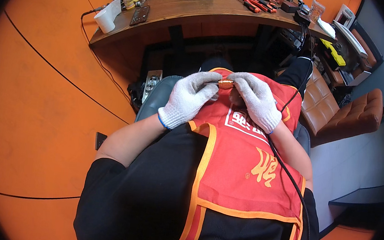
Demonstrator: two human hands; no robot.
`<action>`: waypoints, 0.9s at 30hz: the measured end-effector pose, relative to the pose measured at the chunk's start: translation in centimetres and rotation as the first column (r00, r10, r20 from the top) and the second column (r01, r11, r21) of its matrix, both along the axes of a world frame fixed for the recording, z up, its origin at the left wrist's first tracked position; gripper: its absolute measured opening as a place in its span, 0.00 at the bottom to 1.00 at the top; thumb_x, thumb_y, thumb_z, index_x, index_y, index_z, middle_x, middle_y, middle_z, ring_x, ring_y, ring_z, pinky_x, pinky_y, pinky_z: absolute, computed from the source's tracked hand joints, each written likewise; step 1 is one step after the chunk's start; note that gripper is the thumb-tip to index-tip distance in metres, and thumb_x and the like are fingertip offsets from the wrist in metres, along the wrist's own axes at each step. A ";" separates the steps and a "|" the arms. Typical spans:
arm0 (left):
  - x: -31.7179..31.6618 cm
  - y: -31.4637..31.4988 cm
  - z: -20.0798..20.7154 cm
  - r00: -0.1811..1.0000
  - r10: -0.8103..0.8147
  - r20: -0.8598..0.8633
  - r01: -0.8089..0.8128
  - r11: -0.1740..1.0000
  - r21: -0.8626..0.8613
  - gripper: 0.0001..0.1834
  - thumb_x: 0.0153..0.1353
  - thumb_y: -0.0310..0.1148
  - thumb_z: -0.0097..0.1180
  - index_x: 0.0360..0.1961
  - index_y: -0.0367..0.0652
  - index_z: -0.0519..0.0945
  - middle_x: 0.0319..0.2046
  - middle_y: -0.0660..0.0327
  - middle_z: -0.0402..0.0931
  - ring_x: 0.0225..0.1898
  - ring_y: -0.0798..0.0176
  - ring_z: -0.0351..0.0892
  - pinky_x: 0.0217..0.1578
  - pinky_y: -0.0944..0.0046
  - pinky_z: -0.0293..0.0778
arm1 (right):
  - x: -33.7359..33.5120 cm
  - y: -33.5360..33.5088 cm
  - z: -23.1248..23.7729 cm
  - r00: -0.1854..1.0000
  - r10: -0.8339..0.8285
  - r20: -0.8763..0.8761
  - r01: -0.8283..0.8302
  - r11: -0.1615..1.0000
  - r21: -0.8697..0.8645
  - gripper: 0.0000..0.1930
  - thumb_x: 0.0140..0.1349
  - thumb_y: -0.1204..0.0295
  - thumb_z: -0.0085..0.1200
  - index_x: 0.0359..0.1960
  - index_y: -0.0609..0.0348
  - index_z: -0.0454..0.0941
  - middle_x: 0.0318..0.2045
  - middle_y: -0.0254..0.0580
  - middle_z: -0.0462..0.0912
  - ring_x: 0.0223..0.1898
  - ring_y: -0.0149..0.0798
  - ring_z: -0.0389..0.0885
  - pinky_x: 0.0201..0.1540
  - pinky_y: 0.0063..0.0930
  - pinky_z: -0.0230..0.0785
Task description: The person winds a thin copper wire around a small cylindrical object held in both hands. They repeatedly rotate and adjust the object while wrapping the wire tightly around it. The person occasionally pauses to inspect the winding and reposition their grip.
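Note:
Both my hands wear white knitted gloves and meet over my lap, in front of the red apron with orange edging. Between them is a small, slim gold-coloured piece, too small to name. My left hand closes thumb and fingers at its left end, where a thin dark tip shows. At the right end, my right hand pinches it with thumb and forefinger. The other fingers of the right hand curl underneath and are partly hidden.
Ahead stands a curved wooden desk holding red-handled pliers, a white paper roll and a dark phone. A black cable runs down over my right forearm. To the right is a brown padded chair; orange panels rise on the left.

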State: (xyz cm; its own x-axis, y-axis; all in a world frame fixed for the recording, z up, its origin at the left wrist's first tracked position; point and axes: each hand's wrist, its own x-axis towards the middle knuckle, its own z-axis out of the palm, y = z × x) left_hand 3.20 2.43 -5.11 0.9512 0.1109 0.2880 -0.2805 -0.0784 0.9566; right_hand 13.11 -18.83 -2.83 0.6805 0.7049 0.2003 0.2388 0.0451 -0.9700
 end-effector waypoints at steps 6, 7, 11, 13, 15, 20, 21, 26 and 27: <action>0.2 0.9 0.3 0.981 -0.115 -0.157 0.081 0.975 -0.208 0.17 0.76 0.26 0.57 0.63 0.34 0.79 0.45 0.57 0.85 0.41 0.68 0.86 0.46 0.65 0.84 | -0.3 0.6 -0.1 0.976 -0.075 0.204 0.067 0.997 0.046 0.15 0.82 0.69 0.48 0.61 0.65 0.80 0.46 0.39 0.84 0.43 0.27 0.81 0.49 0.22 0.76; 0.1 0.8 0.2 0.988 -0.089 -0.130 0.066 0.984 -0.166 0.17 0.77 0.27 0.57 0.63 0.34 0.79 0.44 0.57 0.85 0.41 0.67 0.86 0.46 0.66 0.84 | -0.3 0.2 0.1 0.995 -0.074 0.068 0.074 0.997 -0.009 0.15 0.81 0.70 0.49 0.61 0.65 0.80 0.48 0.40 0.84 0.45 0.28 0.82 0.51 0.21 0.76; 0.2 0.0 0.0 0.998 0.045 0.045 -0.046 0.999 0.024 0.17 0.77 0.29 0.58 0.63 0.34 0.79 0.45 0.57 0.85 0.41 0.67 0.86 0.47 0.66 0.84 | -0.1 -0.1 0.3 0.983 0.006 -0.182 -0.018 0.998 -0.061 0.16 0.80 0.72 0.50 0.62 0.65 0.79 0.51 0.40 0.85 0.48 0.29 0.83 0.55 0.22 0.76; 0.2 0.1 0.0 0.999 0.038 0.027 -0.038 0.999 0.005 0.17 0.77 0.29 0.58 0.62 0.33 0.79 0.46 0.57 0.85 0.42 0.67 0.86 0.48 0.65 0.84 | -0.2 0.3 0.1 0.997 -0.022 0.070 0.022 1.000 0.004 0.16 0.81 0.71 0.49 0.63 0.65 0.78 0.47 0.39 0.85 0.44 0.27 0.82 0.49 0.21 0.76; 0.3 0.6 0.2 0.992 -0.031 -0.123 0.016 0.992 -0.126 0.17 0.75 0.26 0.59 0.62 0.33 0.80 0.48 0.56 0.85 0.43 0.67 0.86 0.50 0.65 0.84 | -0.3 0.6 0.0 0.967 -0.054 0.249 0.042 0.998 0.050 0.16 0.82 0.70 0.48 0.64 0.64 0.78 0.44 0.38 0.85 0.42 0.26 0.82 0.46 0.21 0.76; 0.2 0.3 -0.1 0.999 0.006 -0.050 -0.010 0.997 -0.073 0.17 0.75 0.27 0.59 0.62 0.33 0.80 0.49 0.55 0.85 0.43 0.67 0.87 0.48 0.65 0.85 | -0.3 -0.2 0.2 0.985 -0.018 -0.169 0.018 1.000 -0.001 0.15 0.81 0.71 0.49 0.61 0.64 0.80 0.49 0.40 0.86 0.48 0.29 0.84 0.53 0.21 0.77; 0.2 0.2 -0.1 0.999 0.037 0.007 -0.037 0.999 0.009 0.17 0.76 0.28 0.59 0.62 0.33 0.80 0.49 0.54 0.85 0.43 0.66 0.87 0.48 0.65 0.85 | -0.2 -0.2 0.2 0.987 -0.030 -0.160 0.020 0.998 -0.060 0.15 0.81 0.71 0.50 0.62 0.64 0.80 0.50 0.40 0.86 0.49 0.29 0.84 0.54 0.22 0.76; 0.1 0.2 0.1 0.996 0.012 -0.088 -0.019 0.997 -0.076 0.15 0.76 0.27 0.59 0.60 0.33 0.80 0.48 0.56 0.85 0.43 0.68 0.86 0.47 0.67 0.85 | -0.1 0.3 0.0 0.963 -0.043 0.267 0.049 0.999 -0.016 0.17 0.82 0.68 0.48 0.64 0.63 0.79 0.47 0.40 0.85 0.44 0.27 0.83 0.51 0.23 0.78; 0.1 0.4 0.1 0.989 -0.012 -0.144 -0.003 0.994 -0.109 0.16 0.75 0.27 0.59 0.60 0.33 0.80 0.49 0.55 0.85 0.44 0.67 0.87 0.47 0.65 0.85 | -0.2 0.4 -0.1 0.956 -0.045 0.291 0.046 0.999 0.002 0.17 0.82 0.68 0.48 0.64 0.63 0.78 0.46 0.39 0.85 0.43 0.26 0.82 0.50 0.22 0.78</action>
